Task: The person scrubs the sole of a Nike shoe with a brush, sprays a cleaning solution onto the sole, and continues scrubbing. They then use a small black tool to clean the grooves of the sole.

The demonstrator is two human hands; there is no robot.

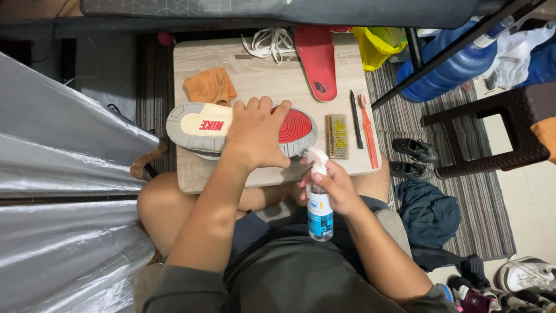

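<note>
1. Sneaker [240, 128], centre of the frame: it lies sole-up on the small wooden table [260, 78], with the cream heel toward the left of the frame and the red forefoot tread toward the right.
2. Left hand [256, 136]: my palm lies flat across the middle of the sole, fingers spread and curled over its far edge, pinning the shoe to the table.
3. Right hand [335, 186], lower centre: my fingers are wrapped closed around a spray bottle [319, 204], white with a blue label, held upright just beside the table's near edge; one finger rests near the nozzle, which points toward the toe. I cannot tell whether the trigger is pressed.
4. Done, as I judge it: white laces [269, 42] and a red insole [316, 61] lie apart from the shoe at the upper centre of the frame, so the stripping appears finished.
5. In hand: wetting of the sole seems to be the present stage; no foam or wet patch is visible on the tread.
6. Left, as I judge it: the scrub brush [337, 136], a black tool [355, 117], a red toothbrush [368, 132] and an orange cloth [211, 86] all lie untouched, so scrubbing and wiping remain.
</note>
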